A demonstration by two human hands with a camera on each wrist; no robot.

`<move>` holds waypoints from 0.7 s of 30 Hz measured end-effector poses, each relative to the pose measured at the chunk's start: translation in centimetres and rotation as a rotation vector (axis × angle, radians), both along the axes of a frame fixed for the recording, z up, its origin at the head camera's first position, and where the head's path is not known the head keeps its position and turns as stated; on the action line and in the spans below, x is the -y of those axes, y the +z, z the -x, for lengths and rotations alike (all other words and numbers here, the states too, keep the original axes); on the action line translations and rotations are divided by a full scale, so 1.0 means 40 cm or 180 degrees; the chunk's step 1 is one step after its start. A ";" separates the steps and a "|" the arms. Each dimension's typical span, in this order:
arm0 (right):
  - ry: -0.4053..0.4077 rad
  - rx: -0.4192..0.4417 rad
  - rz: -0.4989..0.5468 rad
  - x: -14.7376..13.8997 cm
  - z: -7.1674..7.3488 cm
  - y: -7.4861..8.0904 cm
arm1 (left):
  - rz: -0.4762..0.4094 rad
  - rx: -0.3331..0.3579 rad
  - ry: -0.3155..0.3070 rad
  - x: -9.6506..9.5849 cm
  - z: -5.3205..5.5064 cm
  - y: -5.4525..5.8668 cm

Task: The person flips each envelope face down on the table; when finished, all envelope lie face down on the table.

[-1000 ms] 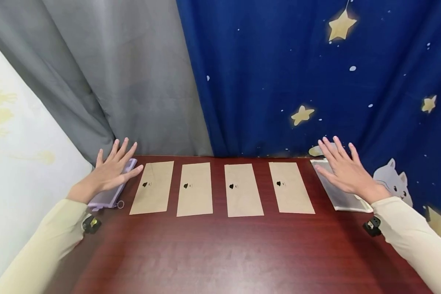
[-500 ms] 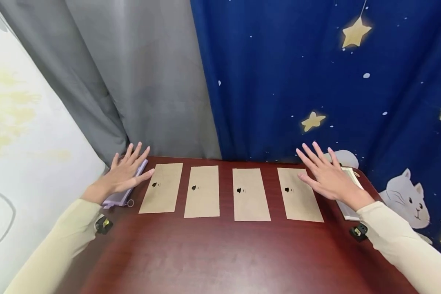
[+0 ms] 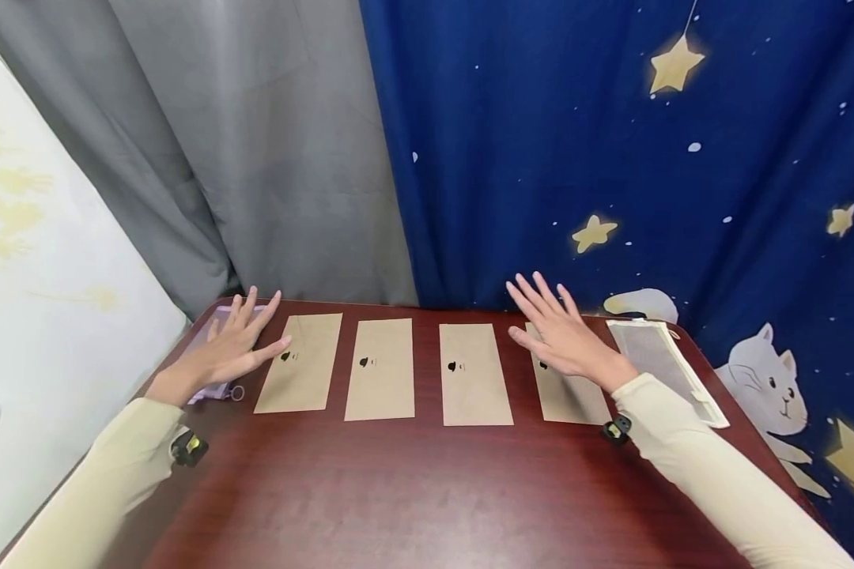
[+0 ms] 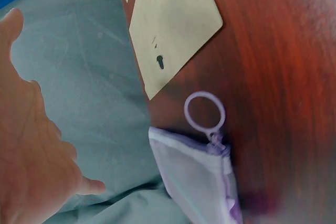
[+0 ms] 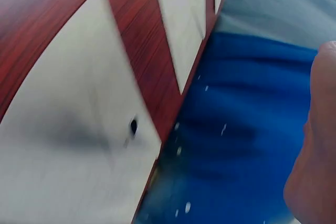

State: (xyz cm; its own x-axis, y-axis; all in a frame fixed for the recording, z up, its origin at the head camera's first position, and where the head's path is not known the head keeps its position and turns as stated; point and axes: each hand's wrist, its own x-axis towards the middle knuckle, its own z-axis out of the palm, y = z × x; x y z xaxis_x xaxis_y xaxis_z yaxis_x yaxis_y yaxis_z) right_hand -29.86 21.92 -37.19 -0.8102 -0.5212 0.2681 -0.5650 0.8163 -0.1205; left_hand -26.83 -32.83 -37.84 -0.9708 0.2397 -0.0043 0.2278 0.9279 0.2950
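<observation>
Several flat kraft paper rectangles, each with a small black hat print, lie in a row across the table. My left hand [image 3: 221,352] is held above the left end of the row with fingers spread and nothing in it. Beneath it is a purple zip pouch [image 4: 191,174] with a ring pull, partly hidden by the hand in the head view. The leftmost paper rectangle [image 3: 306,375] is just right of that hand. My right hand [image 3: 562,336], fingers spread and holding nothing, hovers over the rightmost paper rectangle [image 3: 576,401] and covers part of it.
A white-edged mesh zip pouch [image 3: 651,359] lies at the table's right end. The dark red table [image 3: 398,490] backs onto a grey curtain [image 3: 292,158] and a blue star-patterned curtain [image 3: 512,158]. A white wall panel [image 3: 57,261] stands at the left.
My right hand has moved left from over the mesh pouch to over the rightmost paper rectangle, uncovering the pouch. The left hand stays over the purple pouch. The head view has shifted slightly.
</observation>
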 end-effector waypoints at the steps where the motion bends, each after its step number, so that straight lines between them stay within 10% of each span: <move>1: 0.0032 0.0016 0.0031 0.018 0.005 -0.003 | -0.0013 0.0026 0.0007 0.000 -0.001 -0.005; 11: 0.0335 0.0271 0.0543 0.174 0.045 -0.005 | -0.0590 0.0217 -0.0069 -0.004 0.001 -0.015; 21: 0.0616 0.1135 0.1599 0.318 0.062 -0.001 | -0.0692 0.0193 0.0123 -0.025 0.011 0.000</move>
